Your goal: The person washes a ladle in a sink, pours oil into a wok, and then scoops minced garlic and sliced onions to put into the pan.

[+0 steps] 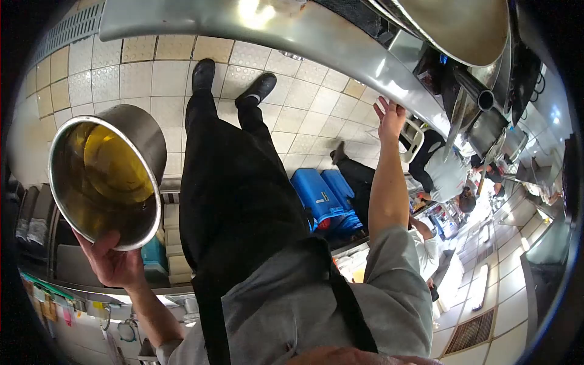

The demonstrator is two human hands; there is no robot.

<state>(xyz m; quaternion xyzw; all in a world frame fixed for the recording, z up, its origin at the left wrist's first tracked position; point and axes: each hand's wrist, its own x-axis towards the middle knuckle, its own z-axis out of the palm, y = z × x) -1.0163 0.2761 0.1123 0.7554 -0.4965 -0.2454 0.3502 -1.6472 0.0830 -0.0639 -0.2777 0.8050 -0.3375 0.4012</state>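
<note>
A deep steel pot (149, 137) with clear yellow liquid (115, 164) in it is tilted toward me at the left. My left hand (115, 263) is closed on its near side, with the thumb over the rim and the other fingers partly hidden beneath the pot. Out to the right, my right hand (391, 121) is open and holds nothing. Its fingers are spread, the tips right at the front edge of the steel counter (359, 64).
A large pan (465, 27) and a metal tube (477, 91) are above the counter at upper right. Blue bins (317, 193) stand right of my legs. A person in a light shirt (447, 173) bends over farther right. Shelving with a teal tub (155, 255) lies at left.
</note>
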